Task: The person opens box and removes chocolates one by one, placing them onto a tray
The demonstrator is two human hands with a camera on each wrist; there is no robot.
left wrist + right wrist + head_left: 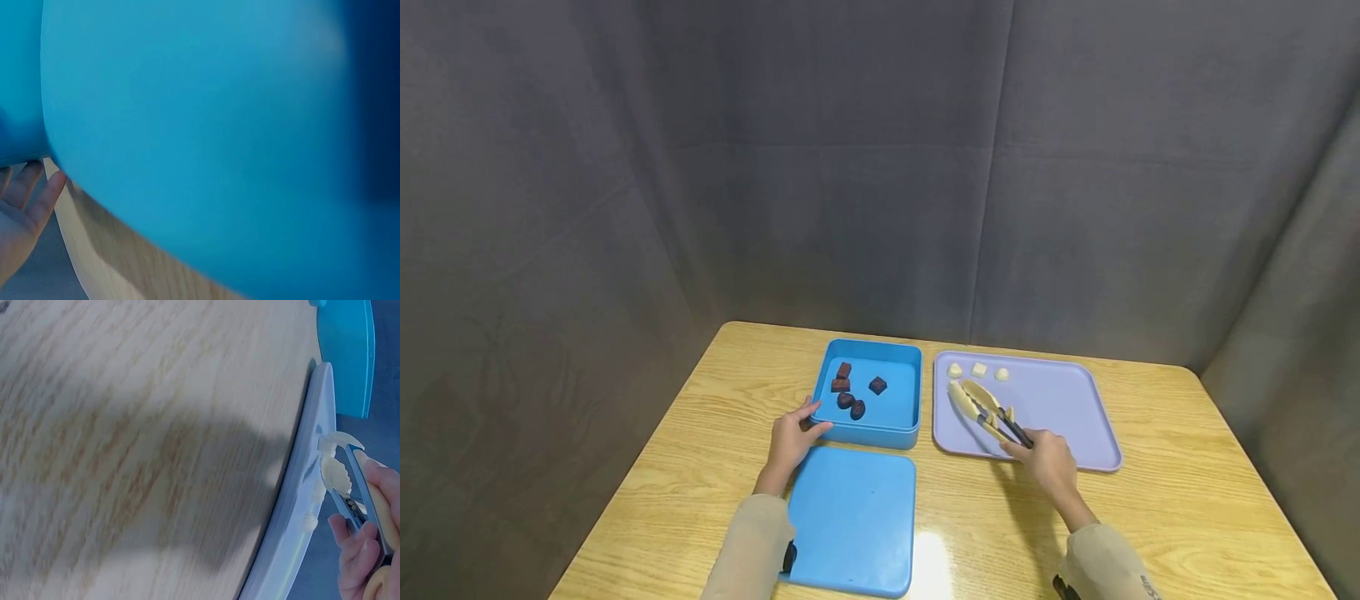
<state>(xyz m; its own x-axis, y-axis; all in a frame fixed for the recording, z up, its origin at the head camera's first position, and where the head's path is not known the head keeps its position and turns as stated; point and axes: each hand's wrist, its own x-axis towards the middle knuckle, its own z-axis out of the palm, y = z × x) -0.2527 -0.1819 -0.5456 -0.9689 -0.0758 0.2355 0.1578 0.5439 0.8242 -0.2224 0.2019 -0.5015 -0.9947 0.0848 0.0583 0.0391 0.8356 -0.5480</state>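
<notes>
My left hand (792,435) rests at the near left corner of an open blue box (882,437), fingers along its side and thumb at the front. In the left wrist view its fingers (47,200) look fairly straight against the blue plastic. Inside the box lie several dark brown chocolates (877,385), square and rounded. My right hand (1051,460) grips tongs (1009,425) with dark handles and cream-coloured heads. The tong heads are spread, over the left part of a lilac tray (1060,408). Just beyond them on the tray sit three white chocolates (979,369).
A flat blue lid (853,521) lies in front of the box. The wooden table (1180,492) carries everything. Grey curtains (850,167) hang behind the table and at both sides.
</notes>
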